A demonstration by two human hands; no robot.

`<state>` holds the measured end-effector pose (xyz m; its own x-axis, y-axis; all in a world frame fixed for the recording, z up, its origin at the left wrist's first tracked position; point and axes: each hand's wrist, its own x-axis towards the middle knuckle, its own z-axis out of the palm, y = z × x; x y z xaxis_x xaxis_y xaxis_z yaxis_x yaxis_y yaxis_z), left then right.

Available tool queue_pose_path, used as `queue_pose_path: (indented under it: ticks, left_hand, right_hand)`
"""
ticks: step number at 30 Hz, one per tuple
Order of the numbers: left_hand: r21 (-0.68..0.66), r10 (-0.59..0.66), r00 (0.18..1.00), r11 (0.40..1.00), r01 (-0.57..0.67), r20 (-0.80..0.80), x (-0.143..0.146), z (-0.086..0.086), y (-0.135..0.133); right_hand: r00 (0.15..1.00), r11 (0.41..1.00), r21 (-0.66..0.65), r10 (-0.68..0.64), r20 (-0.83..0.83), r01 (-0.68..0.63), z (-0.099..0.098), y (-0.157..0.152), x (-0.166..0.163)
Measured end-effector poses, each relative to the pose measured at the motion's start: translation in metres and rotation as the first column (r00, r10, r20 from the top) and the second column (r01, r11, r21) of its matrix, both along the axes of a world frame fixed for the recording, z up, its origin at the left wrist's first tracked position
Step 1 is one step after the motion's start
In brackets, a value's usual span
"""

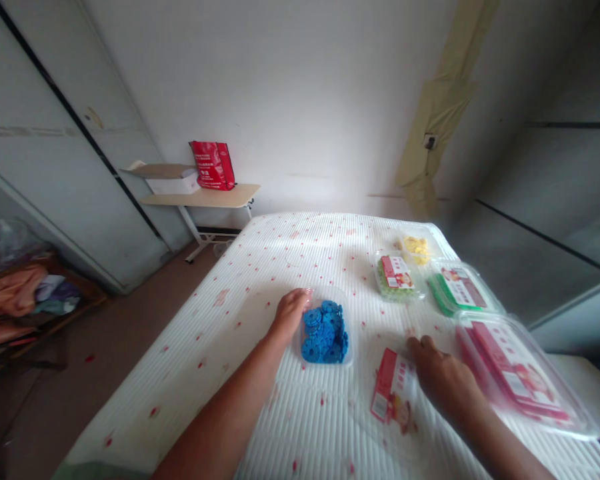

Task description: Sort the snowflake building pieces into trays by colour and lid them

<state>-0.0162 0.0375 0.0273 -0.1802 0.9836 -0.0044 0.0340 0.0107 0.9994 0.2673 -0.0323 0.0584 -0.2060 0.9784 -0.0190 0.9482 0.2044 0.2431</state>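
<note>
A clear plastic box (351,340) full of blue flower-shaped discs (325,331) sits in the middle of the white spotted bed sheet (280,267). My left hand (290,312) rests against the box's left rim, fingers curled on it. My right hand (437,373) lies palm down, fingers together, on a clear lid with a red label (389,390) to the right of the box.
Along the right edge stand clear boxes with red pieces (515,373), green pieces (457,288), light green pieces (397,277) and yellow pieces (417,248). A small table (205,197) with a red bag (213,165) stands by the far wall. Clothes (15,300) lie at the left.
</note>
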Motion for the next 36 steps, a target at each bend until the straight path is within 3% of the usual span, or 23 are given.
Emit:
queue_pose_path:
  ticks: [4, 7, 10, 14, 19, 22, 27, 31, 34, 36]
  left_hand:
    - [-0.009, -0.017, 0.988, 1.000, 0.016, -0.154, 0.005, 0.001, 0.000]
    - [-0.004, -0.028, 0.972, 1.000, 0.027, -0.234, 0.013, -0.001, 0.001]
    - [0.045, 0.005, 0.977, 0.999, 0.005, -0.215, 0.023, -0.003, -0.001]
    - [0.092, 0.023, 0.987, 0.996, -0.008, -0.157, 0.032, -0.004, -0.008]
    - [0.055, -0.042, 0.998, 0.997, 0.044, -0.042, 0.030, 0.007, -0.020]
    - [0.040, -0.137, 0.989, 0.990, 0.135, 0.049, 0.029, 0.010, -0.024]
    - [-0.010, -0.102, 0.981, 0.994, 0.105, 0.166, 0.032, 0.002, -0.023]
    - [-0.025, -0.038, 0.990, 0.999, 0.042, 0.135, 0.033, -0.002, -0.024]
    - [-0.027, -0.005, 0.985, 1.000, 0.010, 0.172, 0.035, -0.001, -0.027]
    - [-0.028, 0.001, 0.976, 1.000, 0.005, 0.216, 0.036, 0.001, -0.029]
  right_hand:
    - [0.997, 1.000, 0.005, 0.020, -0.080, -0.020, 0.003, 0.001, 0.012]
    - [0.982, 0.994, 0.098, 0.069, -0.174, -0.053, 0.027, 0.003, 0.026]
    - [0.970, 0.982, 0.181, 0.084, -0.229, -0.043, 0.060, 0.010, 0.029]
    - [0.960, 0.979, 0.110, 0.189, -0.204, -0.170, 0.086, 0.040, -0.005]
    - [0.945, 0.958, -0.037, 0.274, -0.178, -0.285, 0.070, 0.084, -0.070]
    - [0.942, 0.951, -0.049, 0.293, -0.165, -0.304, 0.057, 0.095, -0.093]
    - [0.934, 0.960, -0.021, 0.267, -0.239, -0.280, 0.051, 0.097, -0.100]
    - [0.912, 0.994, 0.014, 0.103, -0.397, -0.106, 0.040, 0.091, -0.088]
    - [0.791, 0.997, -0.078, -0.062, -0.609, 0.019, 0.026, 0.082, -0.076]
    - [0.628, 0.981, -0.196, -0.151, -0.763, -0.002, 0.016, 0.074, -0.071]
